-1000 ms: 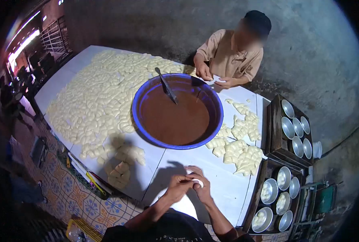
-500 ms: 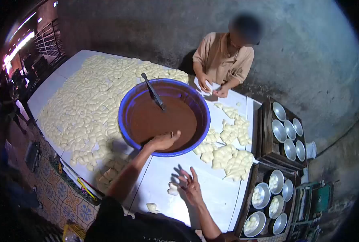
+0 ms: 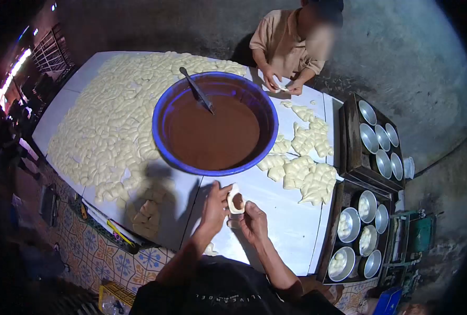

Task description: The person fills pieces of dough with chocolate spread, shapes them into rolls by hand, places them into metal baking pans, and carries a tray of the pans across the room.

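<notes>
Between my two hands is a flattened piece of pale dough [image 3: 236, 199] with a dab of brown filling in its middle. My left hand [image 3: 214, 210] grips its left edge, and my right hand [image 3: 255, 223] pinches its lower right edge. Just beyond them stands a blue tub [image 3: 216, 172] of smooth brown filling [image 3: 212, 131]. A dark spatula-like tool [image 3: 197, 92] leans in the tub, its tip in the filling. Below my hands, a small dough piece [image 3: 233, 223] lies partly hidden on the white table [image 3: 288, 231].
Many dough pieces [image 3: 107, 121] cover the table's left side; more dough [image 3: 309, 178] lies right of the tub. Across the table a person [image 3: 286, 47] handles dough. At right, wooden crates [image 3: 355, 152] hold round metal tins [image 3: 369, 137], some with dough inside.
My left hand has come back from over the tub's filling. Both hands now meet around a dough piece with filling on it. The view has shifted slightly.
</notes>
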Demonstrator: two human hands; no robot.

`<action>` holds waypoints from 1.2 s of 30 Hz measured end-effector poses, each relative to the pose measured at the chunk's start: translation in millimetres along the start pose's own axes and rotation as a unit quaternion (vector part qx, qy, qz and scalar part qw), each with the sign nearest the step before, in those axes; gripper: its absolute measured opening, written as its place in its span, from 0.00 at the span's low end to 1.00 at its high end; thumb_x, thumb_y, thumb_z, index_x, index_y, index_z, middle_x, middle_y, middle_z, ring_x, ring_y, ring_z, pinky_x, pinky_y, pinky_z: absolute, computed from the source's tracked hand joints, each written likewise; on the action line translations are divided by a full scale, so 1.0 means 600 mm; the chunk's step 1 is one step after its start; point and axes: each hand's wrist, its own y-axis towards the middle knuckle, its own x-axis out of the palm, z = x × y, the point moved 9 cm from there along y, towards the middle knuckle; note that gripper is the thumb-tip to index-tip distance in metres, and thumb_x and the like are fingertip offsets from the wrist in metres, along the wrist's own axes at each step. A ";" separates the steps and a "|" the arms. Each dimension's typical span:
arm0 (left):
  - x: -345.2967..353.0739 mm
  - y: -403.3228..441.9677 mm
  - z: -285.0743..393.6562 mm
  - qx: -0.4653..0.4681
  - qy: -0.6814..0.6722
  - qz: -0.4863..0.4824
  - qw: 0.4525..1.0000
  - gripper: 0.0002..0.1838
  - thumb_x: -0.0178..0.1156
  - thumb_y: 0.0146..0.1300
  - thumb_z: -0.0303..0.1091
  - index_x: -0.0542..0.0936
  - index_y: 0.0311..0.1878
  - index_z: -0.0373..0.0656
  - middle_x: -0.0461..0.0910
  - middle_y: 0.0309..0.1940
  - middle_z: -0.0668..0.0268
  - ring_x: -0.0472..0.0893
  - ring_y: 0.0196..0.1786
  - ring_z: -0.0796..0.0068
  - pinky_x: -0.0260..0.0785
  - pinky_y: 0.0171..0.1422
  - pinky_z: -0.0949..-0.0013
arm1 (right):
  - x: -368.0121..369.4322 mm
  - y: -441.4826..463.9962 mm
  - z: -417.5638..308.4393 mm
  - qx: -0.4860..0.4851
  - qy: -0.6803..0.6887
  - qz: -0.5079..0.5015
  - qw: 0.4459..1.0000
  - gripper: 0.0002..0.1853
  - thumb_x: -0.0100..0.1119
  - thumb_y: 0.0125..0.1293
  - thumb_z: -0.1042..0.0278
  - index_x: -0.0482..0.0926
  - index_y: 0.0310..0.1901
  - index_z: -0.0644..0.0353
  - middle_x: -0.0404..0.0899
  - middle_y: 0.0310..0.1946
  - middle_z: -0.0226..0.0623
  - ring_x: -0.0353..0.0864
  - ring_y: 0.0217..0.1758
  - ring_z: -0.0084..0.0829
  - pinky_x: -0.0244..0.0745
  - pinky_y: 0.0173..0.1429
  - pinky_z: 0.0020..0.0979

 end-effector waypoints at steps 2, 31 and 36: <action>0.007 -0.041 0.011 0.000 0.035 0.059 0.998 0.25 0.53 0.68 0.45 0.72 0.63 0.40 0.77 0.44 0.64 0.78 0.45 0.70 0.70 0.50 0.66 | 0.001 -0.022 -0.001 -0.041 -0.068 0.051 0.996 0.12 0.55 0.69 0.70 0.77 0.49 0.69 0.77 0.43 0.38 0.77 0.43 0.28 0.75 0.46 0.29; -0.050 -0.096 0.011 0.228 0.134 -0.079 0.961 0.30 0.60 0.54 0.13 0.67 0.61 0.38 0.73 0.50 0.63 0.81 0.48 0.71 0.70 0.56 0.72 | 0.063 -0.041 -0.004 0.044 -0.455 -0.171 0.873 0.21 0.54 0.64 0.77 0.74 0.59 0.63 0.80 0.43 0.36 0.79 0.37 0.25 0.76 0.44 0.27; -0.137 -0.110 0.057 0.264 0.024 0.098 0.959 0.16 0.57 0.59 0.22 0.73 0.52 0.33 0.77 0.41 0.60 0.80 0.46 0.70 0.72 0.56 0.69 | 0.004 0.053 0.001 -0.036 -0.564 -0.123 0.816 0.22 0.49 0.59 0.85 0.75 0.56 0.68 0.73 0.59 0.50 0.77 0.58 0.38 0.72 0.60 0.32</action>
